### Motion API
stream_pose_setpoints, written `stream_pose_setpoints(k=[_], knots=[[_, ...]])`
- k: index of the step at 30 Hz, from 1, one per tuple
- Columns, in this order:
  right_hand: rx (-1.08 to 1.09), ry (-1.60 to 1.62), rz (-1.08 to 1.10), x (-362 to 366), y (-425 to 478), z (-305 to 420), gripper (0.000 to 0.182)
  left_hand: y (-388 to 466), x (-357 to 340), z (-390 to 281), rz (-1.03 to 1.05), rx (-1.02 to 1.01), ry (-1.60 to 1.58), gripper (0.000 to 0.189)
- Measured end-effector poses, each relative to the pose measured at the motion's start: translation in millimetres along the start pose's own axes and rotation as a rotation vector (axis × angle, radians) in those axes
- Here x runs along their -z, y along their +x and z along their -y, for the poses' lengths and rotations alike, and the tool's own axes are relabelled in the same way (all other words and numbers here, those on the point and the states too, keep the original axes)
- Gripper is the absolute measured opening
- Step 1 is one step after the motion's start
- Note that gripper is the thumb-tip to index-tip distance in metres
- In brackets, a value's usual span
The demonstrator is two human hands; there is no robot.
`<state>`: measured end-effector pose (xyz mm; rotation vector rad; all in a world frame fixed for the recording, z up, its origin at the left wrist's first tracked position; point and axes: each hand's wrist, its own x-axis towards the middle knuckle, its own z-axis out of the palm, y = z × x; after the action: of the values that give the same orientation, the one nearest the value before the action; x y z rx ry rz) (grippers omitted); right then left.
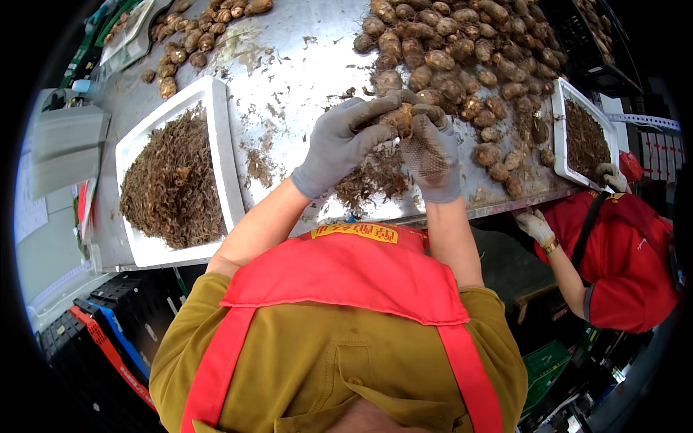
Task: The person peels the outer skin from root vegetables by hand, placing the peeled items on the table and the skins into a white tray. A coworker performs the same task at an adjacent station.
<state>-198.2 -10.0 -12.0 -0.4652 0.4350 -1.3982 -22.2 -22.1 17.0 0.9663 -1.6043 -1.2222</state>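
Note:
Between my two hands is a brown taro corm (399,120), held above the metal table (295,70). My left hand (346,138), in a grey glove, grips the corm from its left side. On the other side my right hand (431,149) has its gloved fingers curled on the same corm; its palm is stained brown. Below the hands lies a patch of loose fibrous peelings (373,181). A large heap of unpeeled taro corms (460,48) spreads just beyond and to the right of my right hand.
A white foam box (235,157) full of brown peelings (173,178) stands at left. Cleaner corms (195,35) lie at the far left. Another foam box (560,130) sits at right, by a co-worker (617,254) in red with gloved hands. Black crates (108,325) stand below left.

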Motion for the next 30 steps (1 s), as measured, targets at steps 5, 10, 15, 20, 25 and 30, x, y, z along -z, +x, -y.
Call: stream_pose_setpoints(k=[5, 10, 15, 20, 25, 30], knots=[[-0.034, -0.263, -0.029, -23.8, -0.8, 3.6, 0.048, 5.5, 7.6, -9.6, 0.000, -0.003, 0.227, 0.030], [-0.076, -0.682, 0.026, -25.0, -2.8, 3.0, 0.057, 15.2, 15.3, -1.2, 0.041, 0.015, 0.056, 0.018], [-0.020, -0.626, -0.052, -16.1, 0.3, -12.7, 0.052, 15.6, 14.9, 4.8, -0.049, -0.026, 0.114, 0.010], [0.043, -0.436, -0.177, 0.7, 6.7, -6.8, 0.040, -2.4, 37.2, 29.1, -0.004, 0.005, 0.332, 0.021], [-0.016, -0.418, -0.198, -11.4, 4.9, -7.7, 0.036, -6.8, 43.5, 35.6, 0.052, 0.459, 0.361, 0.034], [-0.085, -0.513, -0.133, -9.1, 0.7, -24.4, 0.032, -4.4, 20.3, 28.6, 0.097, 0.237, -0.055, 0.045]])
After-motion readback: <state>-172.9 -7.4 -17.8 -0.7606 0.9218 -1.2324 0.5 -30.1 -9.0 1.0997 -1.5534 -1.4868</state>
